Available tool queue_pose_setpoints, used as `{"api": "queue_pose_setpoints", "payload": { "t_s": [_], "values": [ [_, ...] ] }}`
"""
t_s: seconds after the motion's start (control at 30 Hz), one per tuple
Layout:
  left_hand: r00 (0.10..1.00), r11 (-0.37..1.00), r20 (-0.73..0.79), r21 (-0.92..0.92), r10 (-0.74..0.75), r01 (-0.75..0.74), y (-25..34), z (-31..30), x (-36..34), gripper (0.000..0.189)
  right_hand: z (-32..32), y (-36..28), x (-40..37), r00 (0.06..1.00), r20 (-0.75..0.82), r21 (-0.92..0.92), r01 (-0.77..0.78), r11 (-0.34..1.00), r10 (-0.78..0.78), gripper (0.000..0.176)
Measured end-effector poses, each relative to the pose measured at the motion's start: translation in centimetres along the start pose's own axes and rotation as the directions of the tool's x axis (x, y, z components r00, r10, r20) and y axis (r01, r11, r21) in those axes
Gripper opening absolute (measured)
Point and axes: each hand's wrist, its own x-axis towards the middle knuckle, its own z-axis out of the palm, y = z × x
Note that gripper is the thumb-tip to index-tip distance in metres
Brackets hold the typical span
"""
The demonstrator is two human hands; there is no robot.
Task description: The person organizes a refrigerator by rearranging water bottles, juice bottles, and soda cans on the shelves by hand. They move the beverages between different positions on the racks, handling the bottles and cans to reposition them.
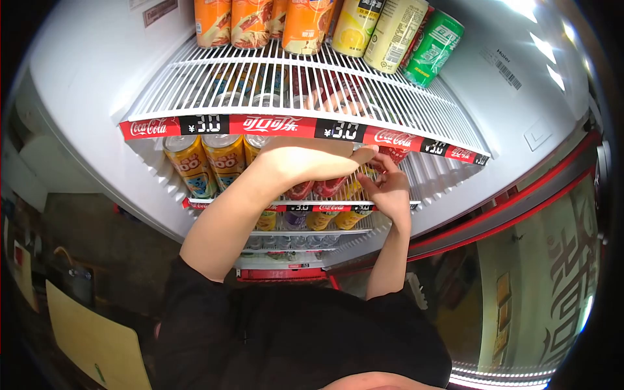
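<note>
My left hand reaches in under the top wire shelf of a drinks fridge. Its fingers show only in part through the wires, near dark red cans, and whether they grip one is unclear. Just right of its thumb is a red can, partly hidden by the price strip. My right hand is raised below that can, thumb and fingers apart, its fingertips close to my left thumb. No object is visible in it. Yellow-orange cans stand on the second shelf at the left.
Orange cans, yellow cans and a green can stand on the top shelf. A red price strip runs along its front edge. Lower shelves hold more drinks. The red-edged door stands open at the right.
</note>
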Motion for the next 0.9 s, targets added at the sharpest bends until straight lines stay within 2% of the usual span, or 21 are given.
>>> {"api": "queue_pose_setpoints", "payload": {
  "t_s": [0.1, 0.13, 0.2, 0.27, 0.37, 0.47, 0.57, 0.6, 0.7, 0.73, 0.83, 0.9],
  "values": [
    [0.999, 1.000, -0.038, 0.012, 0.026, -0.026, -0.4, 0.7, 0.0, 0.054, 0.1, 1.1, 0.2, 0.997, 0.007, -0.004, 0.074, 0.997, -0.074, 0.070],
    [0.999, 0.999, 0.013, 0.021, 0.030, -0.030, -0.3, 0.6, 0.0, 0.054, 0.0, 0.6, 0.1, 0.997, 0.030, 0.009, 0.078, 0.997, -0.078, 0.080],
    [0.998, 0.999, -0.057, -0.025, 0.037, -0.039, -0.4, 0.9, 0.1, 0.053, 0.1, 1.5, 0.3, 0.987, 0.044, -0.001, 0.156, 0.988, -0.156, 0.085],
    [0.993, 0.997, -0.117, -0.067, 0.034, -0.042, -0.5, 1.2, 0.0, 0.054, -0.2, 1.7, 0.2, 0.985, 0.094, 0.006, 0.147, 0.989, -0.147, 0.090],
    [0.993, 1.000, 0.115, -0.014, 0.014, -0.013, 0.2, -0.8, 0.2, 0.055, -0.7, 0.7, -0.3, 0.983, 0.171, 0.065, 0.058, 0.996, -0.069, 0.098],
    [0.999, 0.997, 0.038, -0.077, 0.019, -0.016, -0.1, -0.3, 0.2, 0.056, -0.6, 0.5, -0.3, 0.982, 0.150, 0.169, 0.091, 0.981, -0.116, 0.103],
    [0.984, 0.984, 0.179, -0.176, 0.001, 0.031, 0.3, -1.5, 0.2, 0.056, -0.6, 0.8, -0.5, 0.981, 0.155, 0.208, 0.085, 0.975, -0.118, 0.104],
    [0.994, 0.982, 0.114, -0.188, -0.001, 0.023, 0.2, -1.2, 0.3, 0.057, -0.7, 0.7, -0.6, 0.981, 0.167, 0.201, 0.068, 0.977, -0.103, 0.104],
    [0.973, 0.988, -0.178, 0.066, 0.150, -0.140, -0.4, 1.1, -0.3, 0.056, -1.0, 0.5, -0.5, 0.976, 0.210, 0.174, 0.020, 0.985, -0.057, 0.104],
    [0.979, 0.990, -0.158, 0.067, 0.132, -0.123, -0.4, 0.8, -0.2, 0.052, -1.1, 0.3, -0.5, 0.975, 0.216, 0.159, 0.012, 0.987, -0.046, 0.104],
    [0.952, 0.978, -0.223, 0.048, 0.209, -0.203, -0.3, 0.0, -0.1, 0.046, -1.1, 0.4, -0.5, 0.977, 0.203, 0.180, 0.034, 0.983, -0.071, 0.105],
    [0.951, 0.977, -0.251, -0.063, 0.180, -0.202, -0.7, 1.0, 0.1, 0.039, -0.9, 0.6, -0.5, 0.977, 0.195, 0.204, 0.046, 0.978, -0.086, 0.105]
  ]
}}
